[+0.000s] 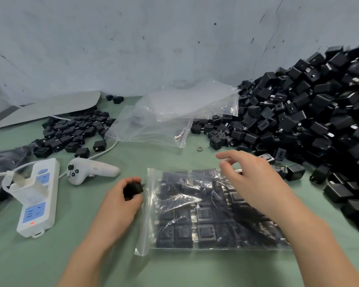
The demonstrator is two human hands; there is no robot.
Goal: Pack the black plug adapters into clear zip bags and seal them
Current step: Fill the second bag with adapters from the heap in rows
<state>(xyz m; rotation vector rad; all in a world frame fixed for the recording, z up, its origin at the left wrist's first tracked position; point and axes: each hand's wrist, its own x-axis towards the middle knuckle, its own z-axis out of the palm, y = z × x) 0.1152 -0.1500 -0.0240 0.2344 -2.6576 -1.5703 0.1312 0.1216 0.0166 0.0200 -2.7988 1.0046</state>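
A clear zip bag (195, 210) lies flat on the green table, filled with rows of black plug adapters, its mouth facing left. My left hand (120, 199) is closed around one black plug adapter (133, 189) just beside the bag's mouth. My right hand (251, 181) hovers over the bag's upper right part, fingers spread and holding nothing. A large heap of black plug adapters (311, 112) fills the right side. A smaller scatter of adapters (71, 133) lies at the left back.
Empty clear zip bags (170, 119) lie crumpled at the back centre. A white power strip (37, 197) with its cable and a white hand controller (91, 170) sit at the left. A grey flat panel (50, 108) leans by the wall. A small ring (199, 148) lies on the table.
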